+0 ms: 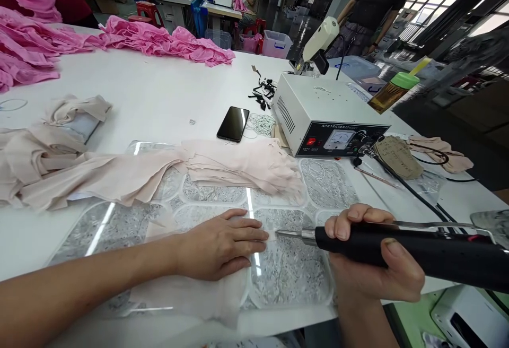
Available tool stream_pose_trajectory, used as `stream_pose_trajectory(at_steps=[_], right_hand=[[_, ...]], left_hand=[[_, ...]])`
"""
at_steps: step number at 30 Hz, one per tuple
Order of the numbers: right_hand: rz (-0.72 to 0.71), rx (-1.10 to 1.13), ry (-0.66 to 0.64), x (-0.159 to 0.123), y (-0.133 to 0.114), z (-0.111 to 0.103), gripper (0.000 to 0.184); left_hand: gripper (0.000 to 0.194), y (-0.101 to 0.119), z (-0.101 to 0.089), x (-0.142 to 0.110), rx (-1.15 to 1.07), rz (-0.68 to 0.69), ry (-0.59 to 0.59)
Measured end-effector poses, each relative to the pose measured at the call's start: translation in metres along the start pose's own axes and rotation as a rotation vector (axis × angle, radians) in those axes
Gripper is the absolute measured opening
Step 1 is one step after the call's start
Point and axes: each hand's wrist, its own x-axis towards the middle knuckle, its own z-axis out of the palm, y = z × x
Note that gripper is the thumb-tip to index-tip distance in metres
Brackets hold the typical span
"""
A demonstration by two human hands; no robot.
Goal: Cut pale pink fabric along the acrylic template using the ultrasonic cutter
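My left hand lies flat with its fingers stretched out, pressing on a thin beige fabric piece spread over a clear, grey-patterned mat. In my right hand is a black ultrasonic welding handpiece, gripped round its body. Its metal tip points left and ends just beside my left fingertips. Whether the tip touches the mat or fabric, I cannot tell. Beyond my left hand rests a stack of cut beige fabric pieces.
Behind the stack are a phone, coiled white cord and a white control box with cables. More beige fabric lies left, and pink garments along the far edge. A bottle stands right. Two people are in the background.
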Motion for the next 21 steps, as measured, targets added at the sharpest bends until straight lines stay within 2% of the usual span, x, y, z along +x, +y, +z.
stream_pose_trajectory(at_steps=[11, 21], right_hand=[[-0.020, -0.039, -0.012, -0.0009, -0.0003, -0.0013, 0.020], [-0.010, -0.025, -0.037, 0.0003, 0.0028, -0.0021, 0.019]], left_hand=[[0.032, -0.0010, 0.0029, -0.0006, -0.037, 0.025, 0.084], [0.033, -0.0017, 0.0039, -0.0007, -0.004, 0.015, 0.037]])
